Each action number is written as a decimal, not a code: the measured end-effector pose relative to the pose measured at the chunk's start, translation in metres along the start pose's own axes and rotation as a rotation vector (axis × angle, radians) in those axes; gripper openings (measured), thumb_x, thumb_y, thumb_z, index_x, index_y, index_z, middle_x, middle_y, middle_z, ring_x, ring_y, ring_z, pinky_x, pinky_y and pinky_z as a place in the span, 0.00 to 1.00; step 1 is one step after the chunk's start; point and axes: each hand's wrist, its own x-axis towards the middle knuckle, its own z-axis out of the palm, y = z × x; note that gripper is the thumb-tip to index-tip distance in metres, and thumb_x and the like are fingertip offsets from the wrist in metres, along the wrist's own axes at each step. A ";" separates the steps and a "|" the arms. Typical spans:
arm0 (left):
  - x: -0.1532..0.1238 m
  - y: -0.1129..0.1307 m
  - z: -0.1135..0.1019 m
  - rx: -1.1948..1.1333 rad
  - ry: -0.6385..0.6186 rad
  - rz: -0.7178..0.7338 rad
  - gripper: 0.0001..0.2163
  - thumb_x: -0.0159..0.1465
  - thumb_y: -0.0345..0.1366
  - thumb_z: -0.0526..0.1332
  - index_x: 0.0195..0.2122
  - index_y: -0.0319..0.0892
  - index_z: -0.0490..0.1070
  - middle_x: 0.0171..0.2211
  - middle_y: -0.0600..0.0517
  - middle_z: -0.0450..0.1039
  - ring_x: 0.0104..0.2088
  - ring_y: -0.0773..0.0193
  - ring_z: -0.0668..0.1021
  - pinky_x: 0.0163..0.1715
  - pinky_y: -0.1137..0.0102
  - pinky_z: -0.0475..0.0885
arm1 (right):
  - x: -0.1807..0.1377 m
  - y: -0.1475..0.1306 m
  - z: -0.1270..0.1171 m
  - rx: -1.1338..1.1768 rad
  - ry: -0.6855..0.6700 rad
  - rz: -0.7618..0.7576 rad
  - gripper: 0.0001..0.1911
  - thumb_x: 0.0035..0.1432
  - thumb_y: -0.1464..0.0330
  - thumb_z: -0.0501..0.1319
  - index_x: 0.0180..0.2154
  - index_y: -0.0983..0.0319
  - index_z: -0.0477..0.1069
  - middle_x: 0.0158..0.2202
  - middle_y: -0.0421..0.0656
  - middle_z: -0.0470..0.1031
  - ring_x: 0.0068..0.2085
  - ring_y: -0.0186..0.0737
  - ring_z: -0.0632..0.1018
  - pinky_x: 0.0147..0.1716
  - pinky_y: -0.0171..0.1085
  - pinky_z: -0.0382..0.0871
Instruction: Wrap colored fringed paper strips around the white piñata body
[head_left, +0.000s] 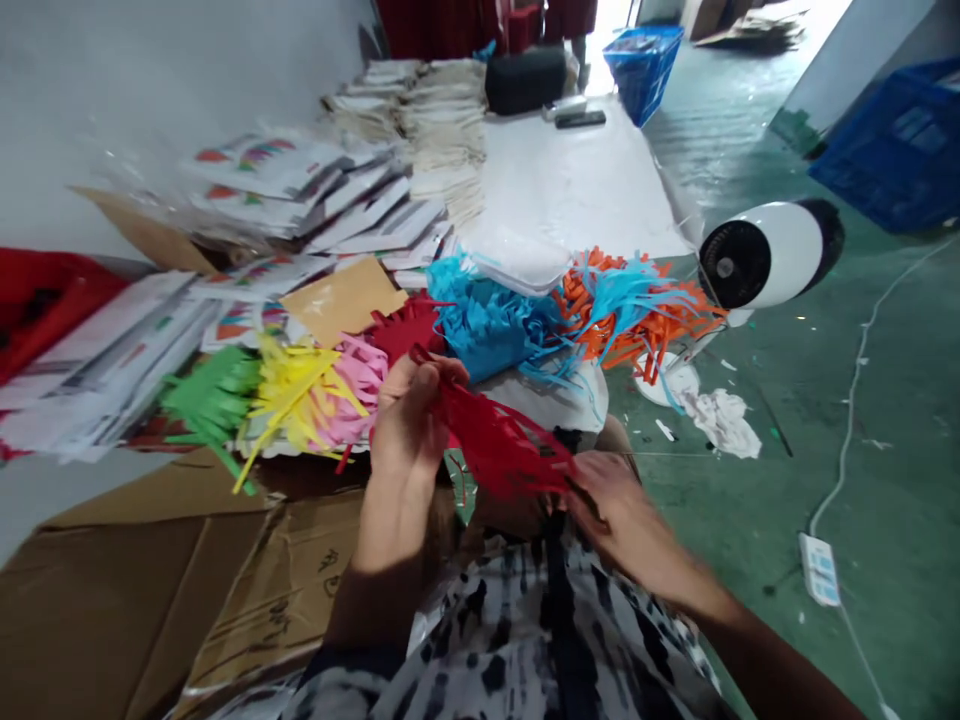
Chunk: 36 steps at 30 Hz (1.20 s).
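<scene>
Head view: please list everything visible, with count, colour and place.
paper fringe: one, red, held between both hands
fringe piles: six, green, yellow, pink, red, blue, orange, along the table
printed packets: many, white, table left
cardboard box: one, brown, lower left
fan: one, white and black, right of table
crates: two, blue, floor, upper right
power strip: one, white, floor right
left hand: one, pinching the fringe's upper end
right hand: one, gripping its lower end

Paper fringe piles (480,320) crowd ahead; bare white tabletop (577,190) beyond.
</scene>
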 end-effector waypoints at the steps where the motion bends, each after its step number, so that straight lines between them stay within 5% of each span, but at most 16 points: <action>1: -0.002 0.001 0.000 0.006 -0.003 -0.020 0.21 0.55 0.53 0.76 0.28 0.45 0.69 0.30 0.54 0.80 0.33 0.63 0.82 0.37 0.67 0.78 | -0.001 0.000 -0.009 -0.034 0.052 0.031 0.17 0.68 0.71 0.59 0.56 0.57 0.72 0.51 0.49 0.80 0.52 0.51 0.79 0.51 0.51 0.72; 3: -0.013 -0.001 0.005 0.012 -0.024 -0.069 0.21 0.53 0.48 0.78 0.26 0.43 0.68 0.28 0.55 0.79 0.31 0.63 0.82 0.34 0.70 0.76 | 0.003 -0.006 -0.027 -0.023 0.179 0.080 0.22 0.68 0.70 0.60 0.61 0.55 0.69 0.56 0.49 0.78 0.57 0.53 0.77 0.55 0.54 0.71; 8: -0.044 -0.013 0.031 0.029 -0.183 -0.192 0.13 0.57 0.41 0.78 0.27 0.43 0.76 0.29 0.54 0.79 0.31 0.63 0.83 0.33 0.71 0.75 | 0.033 -0.029 -0.046 0.096 0.326 0.078 0.17 0.69 0.68 0.61 0.58 0.52 0.75 0.55 0.47 0.78 0.56 0.48 0.78 0.55 0.51 0.72; 12: -0.054 -0.013 0.038 0.176 -0.244 -0.116 0.09 0.59 0.39 0.76 0.28 0.44 0.79 0.31 0.52 0.79 0.35 0.62 0.80 0.38 0.69 0.75 | 0.055 -0.029 -0.034 0.245 0.335 0.106 0.10 0.67 0.63 0.66 0.50 0.55 0.79 0.46 0.45 0.82 0.49 0.46 0.81 0.50 0.47 0.75; 16: -0.057 -0.017 0.037 0.232 -0.284 -0.133 0.11 0.59 0.41 0.75 0.25 0.44 0.78 0.28 0.52 0.77 0.31 0.63 0.78 0.33 0.70 0.73 | 0.064 -0.023 -0.027 0.353 0.268 0.140 0.06 0.68 0.63 0.66 0.37 0.56 0.80 0.36 0.40 0.82 0.39 0.41 0.81 0.42 0.42 0.73; 22: -0.050 -0.038 0.031 0.157 -0.159 -0.211 0.10 0.55 0.40 0.77 0.28 0.42 0.80 0.28 0.52 0.79 0.31 0.63 0.79 0.33 0.72 0.74 | 0.083 -0.018 -0.024 0.251 0.230 0.016 0.08 0.70 0.67 0.64 0.36 0.58 0.78 0.34 0.40 0.82 0.38 0.40 0.80 0.42 0.41 0.70; 26: -0.040 -0.045 0.024 0.156 -0.074 -0.223 0.10 0.55 0.40 0.77 0.28 0.41 0.80 0.26 0.53 0.78 0.29 0.65 0.78 0.31 0.74 0.73 | 0.138 0.009 -0.027 0.199 0.156 -0.033 0.10 0.72 0.64 0.61 0.39 0.58 0.79 0.37 0.41 0.83 0.39 0.40 0.81 0.42 0.39 0.72; 29: -0.038 -0.046 0.017 0.217 -0.060 -0.264 0.10 0.55 0.40 0.77 0.29 0.40 0.79 0.27 0.53 0.78 0.28 0.66 0.78 0.30 0.75 0.71 | 0.203 0.042 -0.036 -0.142 0.211 0.031 0.12 0.73 0.64 0.59 0.46 0.58 0.81 0.45 0.46 0.84 0.48 0.45 0.82 0.50 0.41 0.71; 32: -0.045 -0.049 0.011 0.227 -0.073 -0.310 0.14 0.55 0.39 0.77 0.40 0.43 0.81 0.29 0.54 0.79 0.30 0.66 0.78 0.31 0.75 0.72 | 0.266 0.069 -0.042 -0.549 -0.002 0.243 0.18 0.74 0.64 0.55 0.55 0.56 0.80 0.54 0.49 0.82 0.57 0.49 0.79 0.54 0.43 0.71; 34: -0.053 -0.051 0.007 0.224 -0.093 -0.351 0.20 0.54 0.39 0.78 0.48 0.45 0.81 0.30 0.55 0.79 0.30 0.65 0.79 0.32 0.74 0.73 | 0.296 0.081 -0.042 -0.628 -0.104 0.310 0.17 0.71 0.64 0.59 0.54 0.59 0.81 0.53 0.52 0.82 0.57 0.53 0.80 0.54 0.45 0.72; 36: -0.060 -0.053 0.002 0.229 -0.119 -0.388 0.17 0.54 0.39 0.77 0.45 0.44 0.83 0.29 0.53 0.79 0.30 0.65 0.79 0.33 0.74 0.72 | 0.317 0.088 -0.039 -0.648 -0.164 0.348 0.15 0.66 0.66 0.63 0.50 0.62 0.83 0.51 0.55 0.83 0.55 0.55 0.82 0.52 0.45 0.74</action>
